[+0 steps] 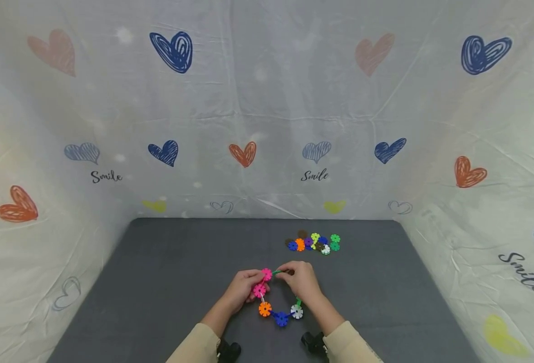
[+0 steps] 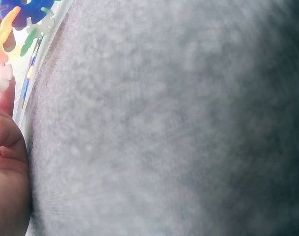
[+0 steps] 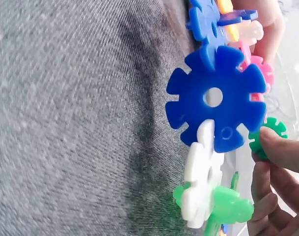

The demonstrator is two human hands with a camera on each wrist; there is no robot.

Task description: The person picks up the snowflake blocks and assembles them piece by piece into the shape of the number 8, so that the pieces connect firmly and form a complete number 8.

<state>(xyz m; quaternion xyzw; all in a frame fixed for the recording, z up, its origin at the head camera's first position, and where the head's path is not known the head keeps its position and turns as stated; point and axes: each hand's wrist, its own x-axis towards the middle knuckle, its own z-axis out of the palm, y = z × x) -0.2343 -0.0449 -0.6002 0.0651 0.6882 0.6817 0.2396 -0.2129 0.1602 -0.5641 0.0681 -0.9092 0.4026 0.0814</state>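
Note:
My left hand (image 1: pixel 239 288) grips one end of a curved chain of slotted flower-shaped plastic discs, fingers at the pink disc (image 1: pixel 267 274). Between thumb and fingers, my right hand (image 1: pixel 304 280) pinches a green disc (image 3: pixel 259 142), its edge right at that pink disc in the head view. From there the chain bends toward me through another pink disc (image 1: pixel 259 290), an orange disc (image 1: pixel 265 309), a blue disc (image 3: pixel 214 98) and a white disc (image 3: pixel 201 182). Light green pieces (image 3: pixel 230 204) sit at its other end, below my right hand. Grey cloth fills most of the left wrist view.
Beyond my hands, a loose group of discs lies on the dark grey table (image 1: pixel 180 267), among them an orange disc (image 1: pixel 300 244), a yellow disc (image 1: pixel 315 236) and green discs (image 1: pixel 335 246). A white curtain (image 1: pixel 267 101) printed with hearts surrounds the table's back and sides.

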